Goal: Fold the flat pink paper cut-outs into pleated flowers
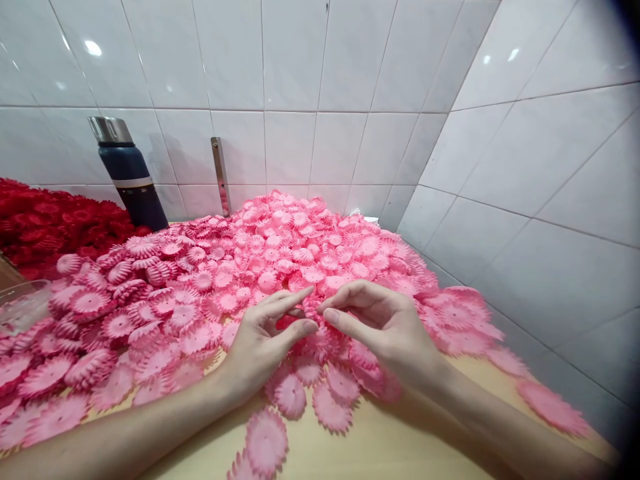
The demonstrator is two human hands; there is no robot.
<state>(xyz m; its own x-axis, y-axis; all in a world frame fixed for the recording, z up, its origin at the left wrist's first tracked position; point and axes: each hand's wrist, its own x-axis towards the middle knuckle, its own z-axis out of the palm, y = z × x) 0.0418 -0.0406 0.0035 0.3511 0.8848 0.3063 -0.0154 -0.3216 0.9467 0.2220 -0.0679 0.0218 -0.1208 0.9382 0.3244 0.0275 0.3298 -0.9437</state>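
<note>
Just in front of the pile of pink petal pieces point(300, 257), my two hands are raised with their fingertips facing each other. My left hand point(273, 333) has its thumb and index finger stretched out and apart, with pink showing in the gap. On my right hand point(387, 323) the fingers bend round and the thumb and index tips come together. Whether a small piece sits in that pinch I cannot make out against the pink behind. Below the hands lie several flat, round pink pieces with scalloped edges point(267, 441).
A dark blue bottle with a steel cap point(131, 177) stands at the back left, beside a heap of red petal pieces point(55, 223). A clear container point(24, 307) is at the left edge. White tiled walls point(295, 60) bound the yellowish tabletop point(390, 447) behind and right.
</note>
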